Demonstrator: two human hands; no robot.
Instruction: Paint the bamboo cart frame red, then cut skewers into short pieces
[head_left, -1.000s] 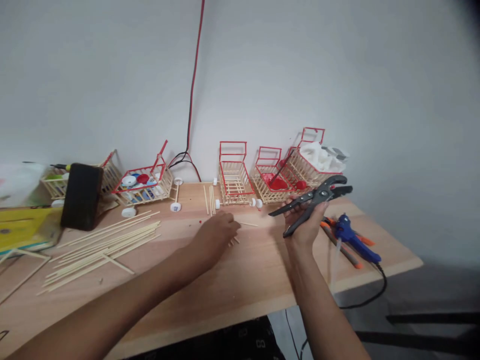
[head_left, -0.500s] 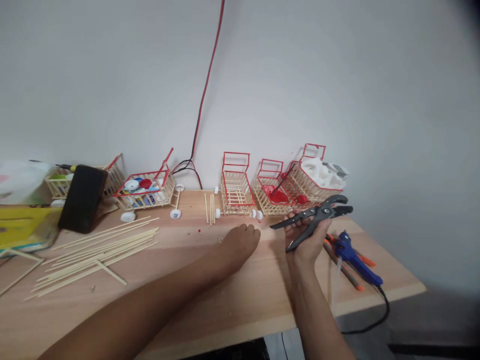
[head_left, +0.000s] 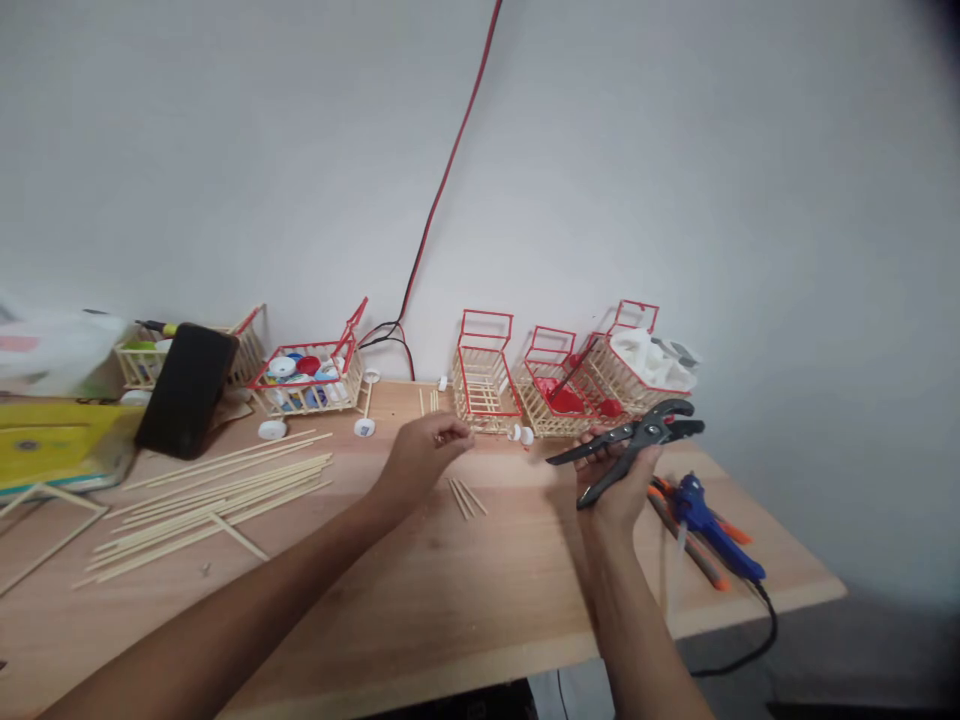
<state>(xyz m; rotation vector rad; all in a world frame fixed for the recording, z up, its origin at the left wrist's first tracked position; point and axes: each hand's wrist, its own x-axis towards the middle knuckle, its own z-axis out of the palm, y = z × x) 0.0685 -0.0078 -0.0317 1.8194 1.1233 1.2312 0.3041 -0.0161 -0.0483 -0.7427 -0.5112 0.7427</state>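
Note:
My right hand is wrapped round a dark grey hand cutter with a curved jaw, held above the table's right part. My left hand is over the middle of the table, in front of a few short sticks by the wall. Its fingers are curled in towards the thumb, and whatever lies between them is hidden. Several more short sticks lie loose just below this hand. Behind it stands a small stick cart with red edges and white bottle-cap wheels.
More stick carts line the wall, one holding bottle caps, another white crumpled material. Long sticks and a black phone are on the left. A blue glue gun and orange-handled pliers lie near the right edge.
My left hand has moved left and towards the wall, uncovering the short sticks on the table. The right hand keeps the cutter in nearly the same pose. The view has shifted slightly.

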